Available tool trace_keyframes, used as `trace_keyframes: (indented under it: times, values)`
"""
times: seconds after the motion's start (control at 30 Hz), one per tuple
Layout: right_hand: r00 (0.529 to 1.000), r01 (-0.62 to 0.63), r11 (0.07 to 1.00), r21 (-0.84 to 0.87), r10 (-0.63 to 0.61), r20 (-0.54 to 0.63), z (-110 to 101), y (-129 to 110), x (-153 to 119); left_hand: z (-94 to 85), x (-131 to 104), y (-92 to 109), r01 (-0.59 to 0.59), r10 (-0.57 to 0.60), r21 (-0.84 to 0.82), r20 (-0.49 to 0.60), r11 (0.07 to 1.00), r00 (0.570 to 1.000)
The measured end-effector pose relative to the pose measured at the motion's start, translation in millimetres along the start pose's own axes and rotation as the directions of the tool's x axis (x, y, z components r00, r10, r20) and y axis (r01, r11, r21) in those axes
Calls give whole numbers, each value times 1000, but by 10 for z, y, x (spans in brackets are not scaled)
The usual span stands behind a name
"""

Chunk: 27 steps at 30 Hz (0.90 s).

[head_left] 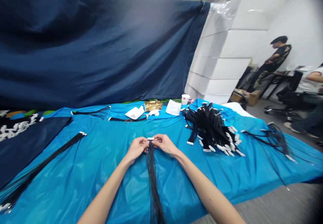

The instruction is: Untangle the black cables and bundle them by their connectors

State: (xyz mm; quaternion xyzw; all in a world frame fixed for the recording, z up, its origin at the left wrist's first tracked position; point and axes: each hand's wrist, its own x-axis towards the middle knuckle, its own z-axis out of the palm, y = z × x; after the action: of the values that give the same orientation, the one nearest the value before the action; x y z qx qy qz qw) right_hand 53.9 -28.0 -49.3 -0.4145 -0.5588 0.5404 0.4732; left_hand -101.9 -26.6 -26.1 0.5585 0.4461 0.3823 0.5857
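Both hands meet at the white connector on top of a bundle of thin black wires (151, 170), in the middle of the blue-covered table. My left hand (137, 148) pinches the left side of the connector end, fingers closed on it. From the other side my right hand (165, 144) pinches the same end. The wires hang down from between the hands toward the table's near edge. To the right lies a large pile of black cables (208, 124) with white connectors. Another long black bundle (47, 163) stretches across the left side.
Loose wires (277, 138) lie at the right. A gold box (152, 105), white packets (173, 107) and a paper cup (185, 99) stand at the back. Dark cloth (30, 143) covers the left. White boxes (227, 45) are stacked behind; two people are at the far right.
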Motion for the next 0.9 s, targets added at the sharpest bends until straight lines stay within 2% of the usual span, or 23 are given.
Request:
trace_keyframes:
  times: [0.13, 0.33, 0.57, 0.73, 0.9]
  values:
    - [997, -66, 997, 51, 63, 49, 24, -52, -31, 5, -31, 21, 45, -42, -58, 57, 997, 997]
    - [980, -183, 967, 179, 164, 112, 79, -91, -62, 31, -43, -19, 64, -57, -140, 53, 988, 997]
    - [989, -146, 935, 323, 127, 79, 83, -100, -77, 93, -14, -63, 84, -70, -354, 52, 931, 996]
    - [971, -195, 941, 276, 147, 187, 128, -99, -115, 93, 19, -53, 98, -90, -532, 41, 841, 995]
    - [947, -248, 943, 220, 188, 260, 214, -141, -168, 52, 26, 3, 68, -70, -607, 21, 792, 997]
